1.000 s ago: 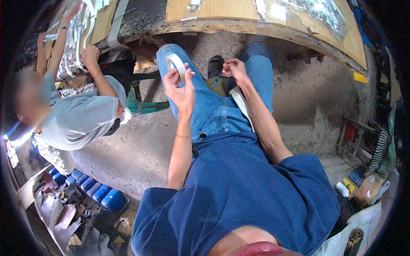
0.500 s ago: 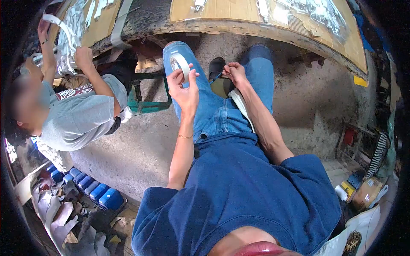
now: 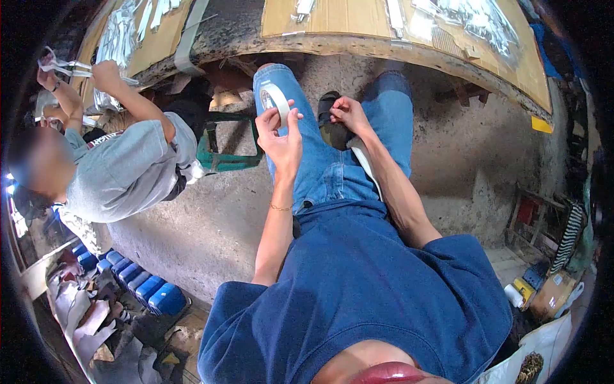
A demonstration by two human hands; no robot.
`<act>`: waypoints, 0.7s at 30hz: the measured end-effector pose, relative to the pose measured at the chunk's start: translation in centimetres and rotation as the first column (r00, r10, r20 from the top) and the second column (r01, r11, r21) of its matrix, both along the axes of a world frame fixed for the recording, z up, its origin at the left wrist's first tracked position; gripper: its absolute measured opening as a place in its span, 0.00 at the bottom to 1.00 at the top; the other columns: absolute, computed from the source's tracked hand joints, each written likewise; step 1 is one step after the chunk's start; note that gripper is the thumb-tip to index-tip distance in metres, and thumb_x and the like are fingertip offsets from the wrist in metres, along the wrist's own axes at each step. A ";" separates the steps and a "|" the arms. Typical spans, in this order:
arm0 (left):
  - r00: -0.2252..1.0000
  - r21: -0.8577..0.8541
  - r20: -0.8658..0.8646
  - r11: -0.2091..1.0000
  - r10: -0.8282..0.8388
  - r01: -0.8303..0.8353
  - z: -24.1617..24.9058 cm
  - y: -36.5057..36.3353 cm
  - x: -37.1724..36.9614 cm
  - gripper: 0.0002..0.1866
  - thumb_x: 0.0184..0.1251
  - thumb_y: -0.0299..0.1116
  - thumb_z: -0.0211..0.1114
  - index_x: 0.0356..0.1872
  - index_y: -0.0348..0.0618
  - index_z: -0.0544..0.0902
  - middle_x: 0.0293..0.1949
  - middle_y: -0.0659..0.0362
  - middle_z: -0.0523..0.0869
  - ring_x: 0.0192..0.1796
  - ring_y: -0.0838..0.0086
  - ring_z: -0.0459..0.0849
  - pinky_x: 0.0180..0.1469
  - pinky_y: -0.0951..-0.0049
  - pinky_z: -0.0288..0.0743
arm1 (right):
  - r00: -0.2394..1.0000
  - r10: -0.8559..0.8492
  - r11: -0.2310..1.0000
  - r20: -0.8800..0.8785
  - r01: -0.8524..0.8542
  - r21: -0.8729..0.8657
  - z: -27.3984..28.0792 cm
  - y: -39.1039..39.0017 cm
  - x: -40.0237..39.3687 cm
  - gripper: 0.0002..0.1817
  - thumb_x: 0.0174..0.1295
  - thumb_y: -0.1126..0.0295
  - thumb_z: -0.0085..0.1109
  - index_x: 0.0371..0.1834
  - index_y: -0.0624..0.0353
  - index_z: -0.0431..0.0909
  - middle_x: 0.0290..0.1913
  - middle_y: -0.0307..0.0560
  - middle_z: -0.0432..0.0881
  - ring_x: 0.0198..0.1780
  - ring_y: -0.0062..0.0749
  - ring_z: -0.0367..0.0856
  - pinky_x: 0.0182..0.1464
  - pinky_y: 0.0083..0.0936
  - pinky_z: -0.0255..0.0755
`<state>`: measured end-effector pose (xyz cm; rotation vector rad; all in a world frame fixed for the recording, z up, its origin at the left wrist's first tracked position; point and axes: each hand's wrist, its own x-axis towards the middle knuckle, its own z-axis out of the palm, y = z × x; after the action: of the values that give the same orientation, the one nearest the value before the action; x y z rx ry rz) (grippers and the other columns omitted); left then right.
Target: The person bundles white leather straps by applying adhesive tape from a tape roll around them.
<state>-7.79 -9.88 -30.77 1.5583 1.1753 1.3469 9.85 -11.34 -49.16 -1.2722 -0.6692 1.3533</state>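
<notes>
My left hand point(image 3: 280, 137) is closed around a curved white strip point(image 3: 279, 102), holding it up over the left thigh. The strip bends into an arc above the fingers. To the right, my right hand point(image 3: 349, 117) is pinched between the knees, level with the left and apart from it. What its fingertips hold is too small to make out. Under the right forearm, another white strip point(image 3: 366, 163) lies along the right thigh of the jeans.
Ahead stands a cardboard-covered table point(image 3: 345, 19) bearing white strips and clear plastic bags point(image 3: 480, 25). At the left a seated person point(image 3: 128, 169) handles white strips beside a green stool point(image 3: 224, 160). Blue containers point(image 3: 167, 299) and scrap pieces point(image 3: 96, 320) lie lower left; a cardboard box point(image 3: 553, 294) sits right.
The thin blue item seen at my right fingertips no longer shows. My left hand still grips the strip, nearly unmoved. The other person's hands have shifted, stretching their strip out sideways.
</notes>
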 end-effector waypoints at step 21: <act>1.000 -0.023 0.002 0.999 -0.023 0.023 -0.9 -0.2 -0.2 0.14 0.68 0.24 0.65 0.47 0.36 0.68 0.46 0.48 0.87 0.36 0.76 0.87 0.36 0.81 0.73 | 0.694 0.358 0.930 0.625 -0.323 -0.174 2.1 -1.7 0.2 0.11 0.47 0.82 0.60 0.35 0.65 0.85 0.32 0.50 0.88 0.36 0.37 0.86 0.40 0.29 0.78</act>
<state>-7.94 -10.10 -31.70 1.5492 1.1641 1.3148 10.03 -13.05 -47.11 -1.7434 -1.4278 1.2008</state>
